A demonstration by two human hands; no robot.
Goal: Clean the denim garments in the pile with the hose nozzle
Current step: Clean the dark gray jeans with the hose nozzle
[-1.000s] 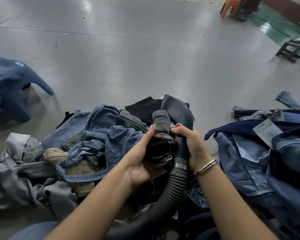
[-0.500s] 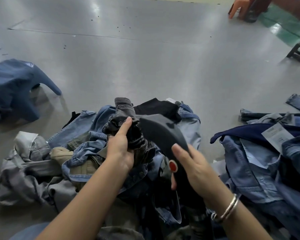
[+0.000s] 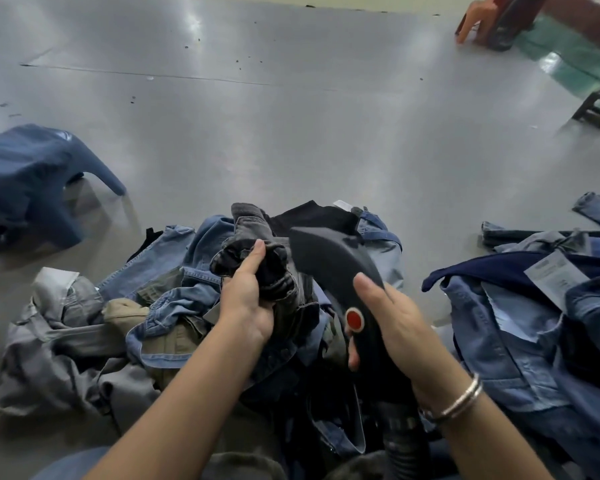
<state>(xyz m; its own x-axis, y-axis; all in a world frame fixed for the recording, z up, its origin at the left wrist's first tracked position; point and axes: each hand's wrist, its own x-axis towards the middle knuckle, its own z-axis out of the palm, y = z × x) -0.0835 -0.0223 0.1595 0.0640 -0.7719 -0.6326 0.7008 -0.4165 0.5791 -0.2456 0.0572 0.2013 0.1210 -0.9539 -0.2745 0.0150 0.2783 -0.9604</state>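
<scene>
Left hand (image 3: 246,299) up over the middle of the pile (image 3: 174,306), fingers and thumb curled round a bunched dark grey garment (image 3: 257,251), held clear above the blue denim below. Right hand (image 3: 395,327) wrapped round the grip of the black hose nozzle (image 3: 329,261), forefinger laid straight along its upper side, thumb tucked underneath near the round red button (image 3: 354,319). Wide flat head of the nozzle angled up and to the left, just beside the gripped garment, close enough that touching or not cannot be told. Ribbed hose (image 3: 402,441) dropping from the grip toward the bottom edge, between the forearms. Silver bangles (image 3: 459,400) on the right wrist.

Pile spread across the grey floor (image 3: 291,133): light blue jeans, grey trousers at the left edge, a tan piece tucked under denim, a black piece at the far side. Second heap of denim shirts (image 3: 520,323) to the right, well apart from the nozzle, with a white paper tag (image 3: 555,275) on top. Blue plastic stool (image 3: 32,181) at the far left. Orange stool (image 3: 478,19) in the top right corner, beside a green patch of floor.
</scene>
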